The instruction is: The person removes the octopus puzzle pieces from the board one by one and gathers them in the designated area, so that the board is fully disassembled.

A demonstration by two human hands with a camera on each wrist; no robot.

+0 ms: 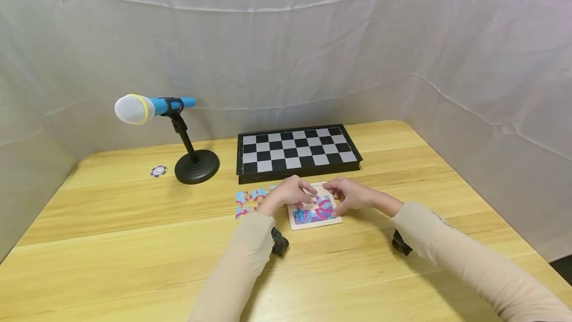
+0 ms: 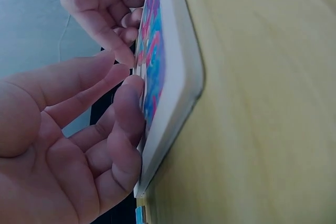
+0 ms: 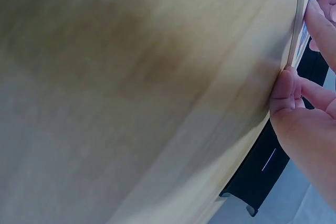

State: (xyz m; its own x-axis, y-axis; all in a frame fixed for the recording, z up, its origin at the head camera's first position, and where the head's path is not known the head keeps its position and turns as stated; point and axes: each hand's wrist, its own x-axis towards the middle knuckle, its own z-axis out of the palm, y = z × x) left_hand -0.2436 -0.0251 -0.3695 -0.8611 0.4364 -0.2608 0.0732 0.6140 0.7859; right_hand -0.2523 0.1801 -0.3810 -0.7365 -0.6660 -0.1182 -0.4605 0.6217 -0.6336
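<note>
A small white puzzle tray [image 1: 315, 221] with a pink and blue picture lies on the wooden table in front of me. My left hand [image 1: 289, 194] reaches over its left part. Thumb and forefinger [image 2: 122, 70] pinch a puzzle piece [image 2: 137, 71] against the picture, and only the piece's pale edge shows. My right hand [image 1: 350, 195] curls over the tray's right side, thumb [image 3: 285, 91] at the tray edge [image 3: 300, 19] and a fingertip on top. The two hands' fingertips nearly meet over the puzzle.
Loose pink and blue pieces [image 1: 248, 201] lie left of the tray. A folded chessboard [image 1: 297, 151] sits just behind it. A microphone [image 1: 134, 108] on a black stand [image 1: 196, 167] and a poker chip [image 1: 158, 171] are at the back left. White cloth walls surround the table.
</note>
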